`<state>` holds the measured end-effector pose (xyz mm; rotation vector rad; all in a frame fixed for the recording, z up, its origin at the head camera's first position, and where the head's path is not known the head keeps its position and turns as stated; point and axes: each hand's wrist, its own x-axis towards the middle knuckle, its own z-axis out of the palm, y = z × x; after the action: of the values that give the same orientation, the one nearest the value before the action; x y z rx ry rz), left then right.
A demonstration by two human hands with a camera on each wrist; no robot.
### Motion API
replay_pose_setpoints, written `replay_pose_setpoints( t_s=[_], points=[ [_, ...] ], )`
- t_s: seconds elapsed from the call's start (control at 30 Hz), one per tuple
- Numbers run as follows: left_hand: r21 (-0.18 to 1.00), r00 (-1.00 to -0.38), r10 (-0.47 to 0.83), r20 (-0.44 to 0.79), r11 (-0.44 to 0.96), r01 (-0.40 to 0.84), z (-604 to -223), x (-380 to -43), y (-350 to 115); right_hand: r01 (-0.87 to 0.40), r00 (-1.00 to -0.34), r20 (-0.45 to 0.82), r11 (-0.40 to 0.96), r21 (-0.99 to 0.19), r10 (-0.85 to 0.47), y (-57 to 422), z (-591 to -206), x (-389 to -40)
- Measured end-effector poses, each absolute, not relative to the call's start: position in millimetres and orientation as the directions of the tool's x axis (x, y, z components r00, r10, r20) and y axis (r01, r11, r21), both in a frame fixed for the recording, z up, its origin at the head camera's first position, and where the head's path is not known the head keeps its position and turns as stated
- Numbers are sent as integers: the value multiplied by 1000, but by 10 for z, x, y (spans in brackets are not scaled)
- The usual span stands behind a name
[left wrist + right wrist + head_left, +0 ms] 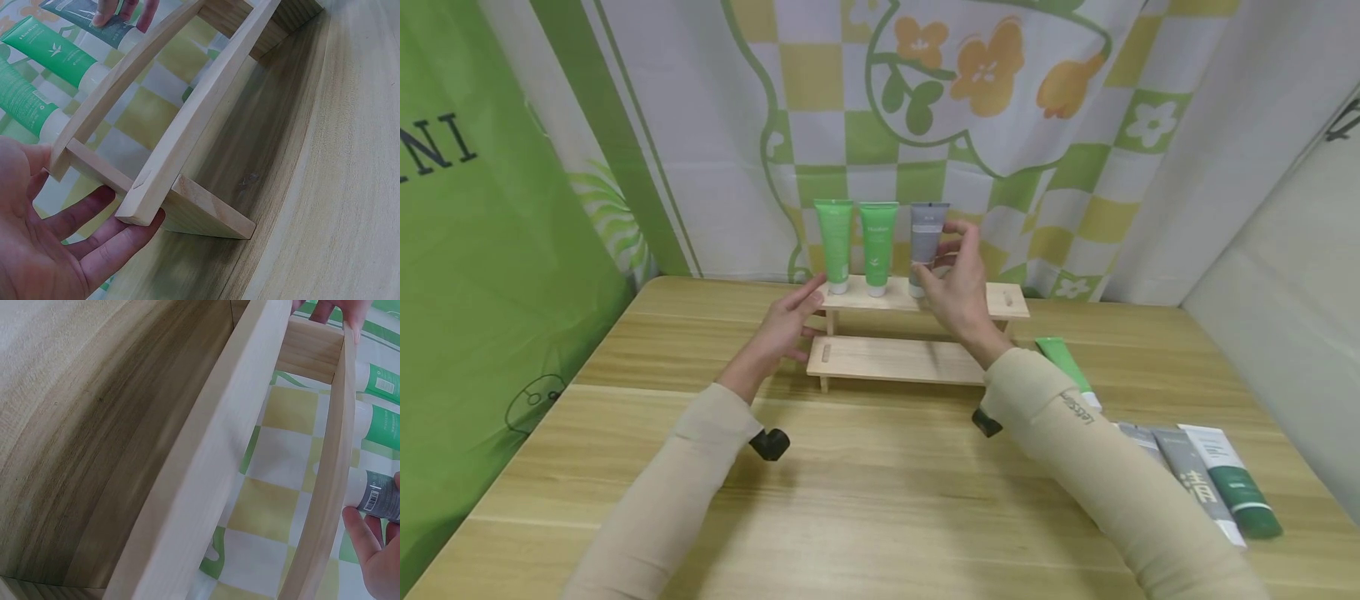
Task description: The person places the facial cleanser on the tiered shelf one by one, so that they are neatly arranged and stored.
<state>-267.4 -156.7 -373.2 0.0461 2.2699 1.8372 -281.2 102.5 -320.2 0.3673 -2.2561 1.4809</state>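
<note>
A small two-tier wooden display rack [887, 360] stands near the back of the table. My left hand [786, 325] grips its left end, thumb at the upper board and fingers by the lower one, as the left hand [69, 237] in the left wrist view shows. With my right hand [958, 279] I hold a grey squeeze tube [928, 229] by its sides, upright on its white cap at the upper board. Left of it stand two green squeeze tubes, one in the middle [878, 242] and one at the left end [835, 242]. The right wrist view catches the grey tube's label [381, 494].
Right of the rack a green tube [1063, 365] lies on the wooden table [880, 500]. Nearer the right edge lie a grey tube [1195, 475] and a white-and-green tube [1232, 475], with another grey one partly behind my sleeve. A patterned curtain [820, 75] hangs behind.
</note>
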Motion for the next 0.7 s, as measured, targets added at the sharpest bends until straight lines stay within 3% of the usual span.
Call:
replay_pose_setpoints(
  t_s=[0.37, 0.7],
  points=[
    [968, -975, 165, -148, 226, -109, -3730, -2667, -1562, -340, -932, 363, 417, -843, -26, 1147, -3146, -2711],
    [968, -976, 163, -146, 225, -108, -3714, -2660, -1555, -284, -948, 319, 464, -839, -5, 1584, -3087, -2520]
  ],
)
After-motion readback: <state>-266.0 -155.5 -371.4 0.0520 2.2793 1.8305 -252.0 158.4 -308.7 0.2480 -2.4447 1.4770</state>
